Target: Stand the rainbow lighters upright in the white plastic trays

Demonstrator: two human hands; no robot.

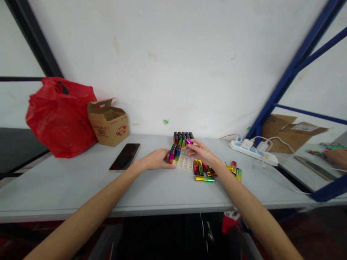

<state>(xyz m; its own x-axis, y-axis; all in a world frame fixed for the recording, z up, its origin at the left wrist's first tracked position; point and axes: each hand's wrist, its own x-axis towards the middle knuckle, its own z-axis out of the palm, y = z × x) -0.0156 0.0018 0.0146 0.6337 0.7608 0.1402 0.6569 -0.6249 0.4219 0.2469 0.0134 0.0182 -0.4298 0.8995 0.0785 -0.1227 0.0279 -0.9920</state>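
Forearms (103, 200) are spanning the grey table's (154, 191) front edge. Left hand (156, 159) is curving half-open around white tray's (183, 164) left side; can't tell if gripping. Right hand (202, 153) is pinching purple metallic piece (189, 141) over the part-filled tray. Loose coloured pieces (205, 179) are lying just right.

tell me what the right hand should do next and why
Probably lower the purple tube into an open hole in the white tray: the right hand holds it by the tray, where bare holes show beside standing tubes.
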